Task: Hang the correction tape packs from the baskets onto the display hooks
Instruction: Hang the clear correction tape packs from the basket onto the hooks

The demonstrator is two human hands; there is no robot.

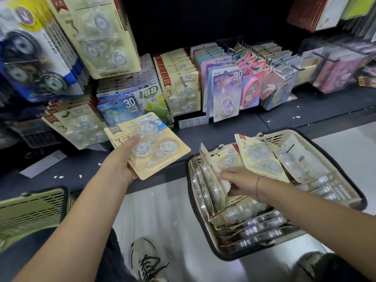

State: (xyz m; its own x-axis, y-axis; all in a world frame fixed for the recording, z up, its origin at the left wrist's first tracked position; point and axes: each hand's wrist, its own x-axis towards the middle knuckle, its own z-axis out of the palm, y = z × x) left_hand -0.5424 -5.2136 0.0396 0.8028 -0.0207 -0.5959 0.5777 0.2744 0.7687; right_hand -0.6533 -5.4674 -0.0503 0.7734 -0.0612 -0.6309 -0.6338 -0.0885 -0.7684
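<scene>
My left hand [122, 159] holds a small stack of beige correction tape packs [154, 147] flat, thumb on top, in front of the lower display hooks. My right hand [236, 180] reaches into the beige basket [345, 192] on the floor at the right, its fingers curled round the upright packs [211, 180] standing at the basket's left end. More beige packs [260, 155] lean in the basket's far part. Matching beige packs [79, 127] hang on a low hook at the left, others [183, 92] on a hook in the middle.
Hooks along the dark shelf carry blue, green, purple and pink packs [225, 94]. Large packs [97, 33] hang at the upper left. A second, green basket [30, 212] sits at the lower left. My shoe [144, 259] is on the pale floor between the baskets.
</scene>
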